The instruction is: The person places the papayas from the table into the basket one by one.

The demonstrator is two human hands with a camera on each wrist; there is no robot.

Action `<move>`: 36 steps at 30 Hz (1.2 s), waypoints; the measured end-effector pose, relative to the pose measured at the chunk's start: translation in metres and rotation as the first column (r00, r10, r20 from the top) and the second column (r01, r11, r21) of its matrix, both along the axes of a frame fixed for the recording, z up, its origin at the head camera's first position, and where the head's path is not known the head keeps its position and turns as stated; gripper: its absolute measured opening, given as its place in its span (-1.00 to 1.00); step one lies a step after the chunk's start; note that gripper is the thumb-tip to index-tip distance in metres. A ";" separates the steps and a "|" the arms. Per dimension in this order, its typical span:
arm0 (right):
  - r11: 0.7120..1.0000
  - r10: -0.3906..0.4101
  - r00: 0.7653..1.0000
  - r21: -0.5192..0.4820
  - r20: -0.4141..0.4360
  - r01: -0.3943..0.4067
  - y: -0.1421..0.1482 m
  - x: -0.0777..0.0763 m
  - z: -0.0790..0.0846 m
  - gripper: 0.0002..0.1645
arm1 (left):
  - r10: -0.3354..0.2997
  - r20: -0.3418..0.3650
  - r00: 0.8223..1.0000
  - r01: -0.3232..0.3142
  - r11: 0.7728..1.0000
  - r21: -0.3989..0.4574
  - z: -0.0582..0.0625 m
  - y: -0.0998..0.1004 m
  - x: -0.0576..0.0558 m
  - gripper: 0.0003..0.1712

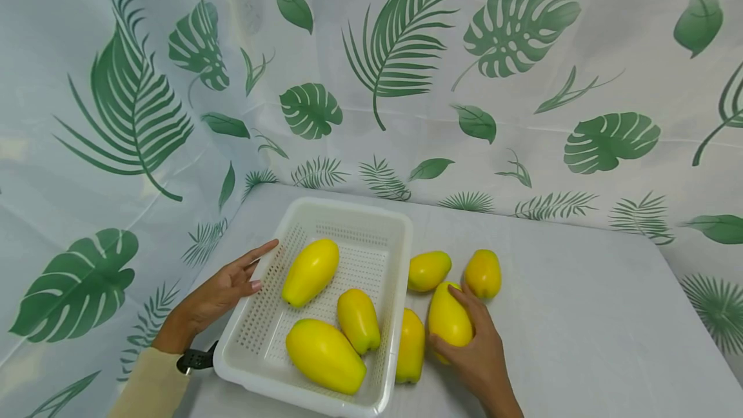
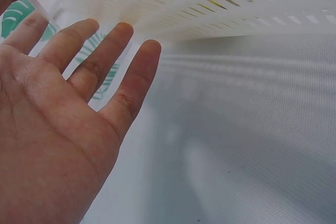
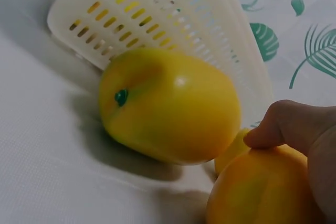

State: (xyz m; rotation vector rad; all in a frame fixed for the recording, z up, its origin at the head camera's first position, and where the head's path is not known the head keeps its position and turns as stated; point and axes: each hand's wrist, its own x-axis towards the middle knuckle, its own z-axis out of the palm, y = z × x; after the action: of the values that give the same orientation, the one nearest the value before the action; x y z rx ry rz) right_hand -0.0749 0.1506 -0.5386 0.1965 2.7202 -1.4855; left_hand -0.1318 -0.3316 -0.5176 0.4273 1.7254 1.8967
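My left hand (image 1: 223, 292) is at the left side of a white perforated plastic basket (image 1: 403, 263), with fingers extended and the thumb by the rim. In the left wrist view, its straight fingers (image 2: 131, 85) reach up to the basket's outer wall. On the basket's other side, my right hand (image 1: 478, 347) grips a yellow papaya (image 1: 448, 315), thumb and fingers spread around it. Inside the basket lie three yellow papayas, one (image 1: 311, 273) toward the back and a large one (image 1: 325, 357) beside a smaller one (image 1: 358, 320) in front.
Three more papayas lie on the white tabletop (image 1: 592, 328) around the gripped one: one (image 1: 429, 271) behind it, one (image 1: 483, 274) to its right, one (image 1: 410, 347) beside the basket wall. Leaf-printed sheeting (image 1: 522, 102) rises behind and to the left of the table.
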 end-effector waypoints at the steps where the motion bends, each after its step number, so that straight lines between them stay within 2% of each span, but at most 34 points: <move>1: 1.000 0.000 1.000 0.002 0.003 0.000 0.000 0.000 0.000 0.08 | -0.001 -0.002 1.000 0.001 1.000 0.001 0.000 0.000 0.000 -0.13; 9: 1.000 -0.008 0.999 0.000 0.039 0.008 -0.003 0.001 0.002 0.16 | 0.002 -0.003 1.000 -0.002 1.000 -0.006 -0.001 0.000 0.000 -0.13; 22: 0.996 -0.055 0.998 -0.062 0.043 0.057 0.000 0.006 0.003 0.12 | 0.020 0.001 1.000 -0.020 0.999 -0.032 0.002 0.002 0.001 -0.12; 28: 0.993 -0.067 0.998 -0.095 0.015 0.068 0.000 0.007 0.013 0.12 | 0.012 -0.002 1.000 -0.012 0.999 -0.032 0.001 0.002 0.000 -0.13; 36: 0.991 -0.065 0.998 -0.121 -0.020 0.063 -0.002 0.003 0.035 0.11 | 0.008 0.005 1.000 -0.008 1.000 -0.027 -0.001 0.000 -0.001 -0.13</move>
State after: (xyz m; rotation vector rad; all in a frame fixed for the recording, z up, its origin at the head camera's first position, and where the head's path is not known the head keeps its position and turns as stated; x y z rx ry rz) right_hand -0.0719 0.1489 -0.5038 0.2657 2.6549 -1.6738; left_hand -0.1325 -0.3317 -0.5191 0.4056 1.7494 1.8765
